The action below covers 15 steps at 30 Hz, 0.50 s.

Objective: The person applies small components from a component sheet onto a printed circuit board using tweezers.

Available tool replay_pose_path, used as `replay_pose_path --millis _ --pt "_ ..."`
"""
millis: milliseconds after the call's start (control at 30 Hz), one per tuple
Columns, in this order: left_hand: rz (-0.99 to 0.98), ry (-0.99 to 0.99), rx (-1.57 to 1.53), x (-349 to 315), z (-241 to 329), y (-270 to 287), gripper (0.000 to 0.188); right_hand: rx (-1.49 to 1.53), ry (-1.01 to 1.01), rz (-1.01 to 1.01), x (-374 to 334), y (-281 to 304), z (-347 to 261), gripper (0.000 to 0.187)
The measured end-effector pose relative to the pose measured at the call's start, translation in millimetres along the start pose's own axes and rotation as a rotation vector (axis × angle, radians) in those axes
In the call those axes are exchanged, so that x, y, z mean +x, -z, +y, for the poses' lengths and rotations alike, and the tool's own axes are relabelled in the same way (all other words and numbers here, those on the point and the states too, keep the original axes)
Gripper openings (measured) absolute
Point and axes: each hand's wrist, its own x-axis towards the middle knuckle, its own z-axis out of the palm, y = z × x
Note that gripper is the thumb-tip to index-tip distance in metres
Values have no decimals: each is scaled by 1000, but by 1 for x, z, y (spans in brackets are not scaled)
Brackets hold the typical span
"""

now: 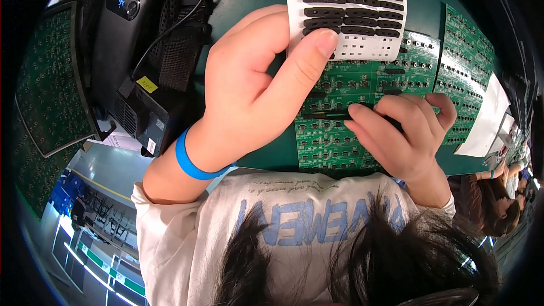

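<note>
My left hand (255, 79), with a blue band at the wrist, pinches a white backing sheet (362, 49) between thumb and fingers. Rows of black slotted strips (368, 5) cover the sheet; its lowest rows are bare. Below the sheet lies a green circuit board panel (340, 141) carrying many small components. My right hand (402, 130) is closed on black tweezers (328, 116), which point left just over the panel. Several black strips (395, 71) sit on the panel near the right hand. Whether the tweezer tips hold anything is too small to tell.
More green circuit boards stand at the right (464, 56) and far left (48, 79). White paper (484, 116) lies by the right-hand board. A black device with a lit display (119, 28), a cable and a black box (141, 116) crowd the left. Another person (498, 209) is at the far right.
</note>
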Motion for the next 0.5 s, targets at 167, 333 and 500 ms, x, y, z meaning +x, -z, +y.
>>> replay_pose_path --millis 167,333,500 --pt "-11 -14 -7 1 -1 0 12 5 -31 -19 1 3 1 23" --pt "-2 -13 2 0 0 -1 12 3 -27 -28 0 3 3 24" --pt "-131 8 88 -1 2 6 22 10 -26 -36 0 2 2 22"
